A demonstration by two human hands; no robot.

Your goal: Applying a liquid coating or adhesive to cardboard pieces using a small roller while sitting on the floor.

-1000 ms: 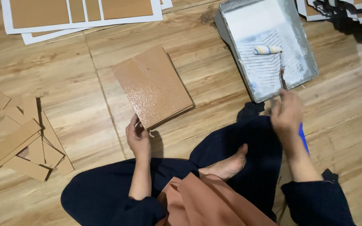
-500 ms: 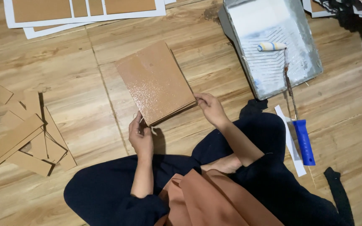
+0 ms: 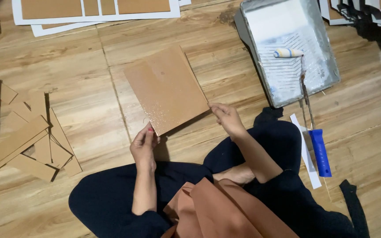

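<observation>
two hands on a brown cardboard sheet (image 3: 166,88) over a wooden floor (image 3: 80,101).

the left hand (image 3: 144,143) pinches the sheet's near corner, fingers closed on it; the right hand (image 3: 226,118) grips the right corner the same way. the sheet lies flat, speckled white near the bottom. a small paint roller (image 3: 307,97) with a blue handle rests in a grey tray (image 3: 327,57) to the right; cardboard strips (image 3: 23,141) lie stacked at left.

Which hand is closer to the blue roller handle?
Right. The right hand pinches the brown board's corner, a short way left of the blue roller handle; the left hand holds the board's bottom corner, farther left.
</observation>
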